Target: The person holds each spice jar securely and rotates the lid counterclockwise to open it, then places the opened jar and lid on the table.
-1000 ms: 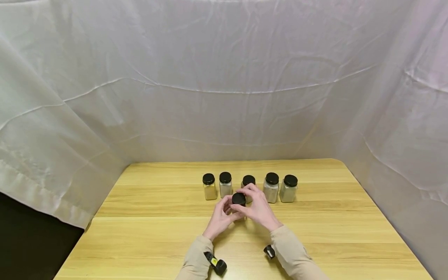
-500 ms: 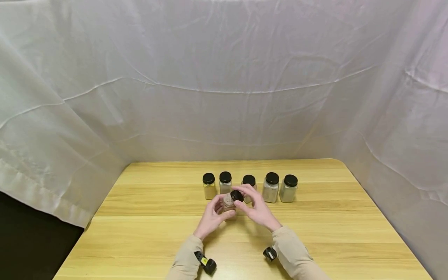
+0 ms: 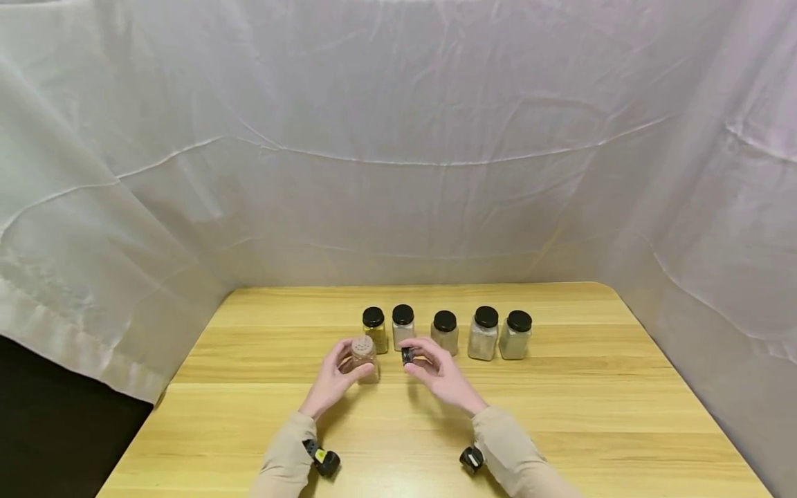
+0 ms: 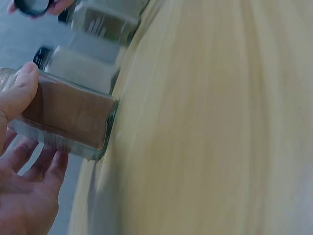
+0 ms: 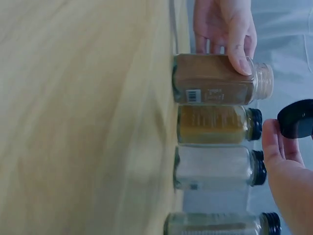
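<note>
A square glass spice jar of brown powder stands upright in my left hand, thumb on one side and fingers on the other. Its lid is off, and a shaker top with holes shows at the neck. In the left wrist view the base of the spice jar is right at the table surface. To its right, my right hand pinches a black lid turned on its side, apart from the jar. The lid shows large in the right wrist view.
Behind the hands stands a row of lidded jars: a yellow-filled jar, a white-filled jar, a greyish jar and two pale jars at right, one the tall jar. A pale curtain hangs behind the wooden table.
The black lid has come off the brown jar in my right hand. My left hand has carried the jar to the left, away from the lid, which has shifted slightly left.
</note>
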`<state>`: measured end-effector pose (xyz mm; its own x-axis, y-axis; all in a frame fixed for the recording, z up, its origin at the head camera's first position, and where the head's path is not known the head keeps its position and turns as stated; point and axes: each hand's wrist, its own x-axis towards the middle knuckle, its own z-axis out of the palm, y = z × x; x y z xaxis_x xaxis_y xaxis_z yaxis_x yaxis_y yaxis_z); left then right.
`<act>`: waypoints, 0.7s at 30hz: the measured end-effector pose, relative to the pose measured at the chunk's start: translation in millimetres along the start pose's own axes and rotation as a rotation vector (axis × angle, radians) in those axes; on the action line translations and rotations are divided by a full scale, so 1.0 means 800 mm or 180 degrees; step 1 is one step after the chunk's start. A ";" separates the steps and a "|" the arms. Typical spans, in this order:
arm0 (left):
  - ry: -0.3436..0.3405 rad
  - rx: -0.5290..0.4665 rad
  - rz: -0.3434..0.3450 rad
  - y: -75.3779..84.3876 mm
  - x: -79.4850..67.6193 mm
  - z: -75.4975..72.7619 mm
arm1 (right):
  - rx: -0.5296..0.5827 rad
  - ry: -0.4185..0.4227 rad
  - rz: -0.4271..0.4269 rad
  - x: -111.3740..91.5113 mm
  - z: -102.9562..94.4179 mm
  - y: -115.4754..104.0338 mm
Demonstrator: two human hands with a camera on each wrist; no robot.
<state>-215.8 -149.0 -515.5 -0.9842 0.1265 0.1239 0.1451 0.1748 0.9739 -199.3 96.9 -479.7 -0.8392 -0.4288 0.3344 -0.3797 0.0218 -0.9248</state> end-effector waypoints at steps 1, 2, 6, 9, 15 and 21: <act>0.0009 0.0017 -0.0008 0.000 0.001 -0.006 | 0.0070 -0.0021 0.0066 0.000 0.002 0.000; 0.0015 0.0043 -0.0016 0.000 0.002 -0.013 | 0.0123 -0.0044 0.0128 0.001 0.005 0.001; 0.0061 0.0176 0.0025 -0.002 0.008 -0.037 | 0.0233 -0.0152 0.0324 0.004 0.015 0.005; 0.0082 0.0291 0.0081 -0.002 0.013 -0.053 | 0.0220 -0.0214 0.0412 0.006 0.025 0.010; 0.0023 0.0471 0.0138 -0.002 0.024 -0.079 | 0.0293 -0.0333 0.0646 0.017 0.046 0.019; -0.0042 0.0537 0.0141 0.000 0.038 -0.097 | 0.0299 -0.0393 0.0871 0.036 0.070 0.029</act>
<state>-253.8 -220.6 -497.0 -0.9752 0.1503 0.1624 0.2044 0.3301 0.9215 -210.4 34.2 -501.5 -0.8496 -0.5250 0.0516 -0.1037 0.0705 -0.9921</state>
